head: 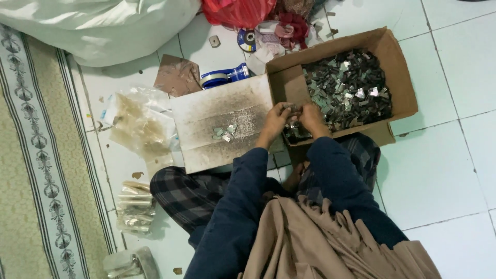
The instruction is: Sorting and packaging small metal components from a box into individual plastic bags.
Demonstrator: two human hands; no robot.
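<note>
We pinch a small metal piece point(290, 107) between the fingers of our left hand point(276, 120) and right hand point(311, 117), at the near-left edge of the cardboard box point(400, 77) on the floor.

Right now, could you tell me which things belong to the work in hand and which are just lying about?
In use: left hand, right hand, small metal pieces, cardboard box, dusty board.
Lying about: tape dispenser, plastic bags, white sack.

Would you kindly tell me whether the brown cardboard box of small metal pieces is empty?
No, the brown cardboard box is heaped with small grey metal pieces across most of its floor.
</note>
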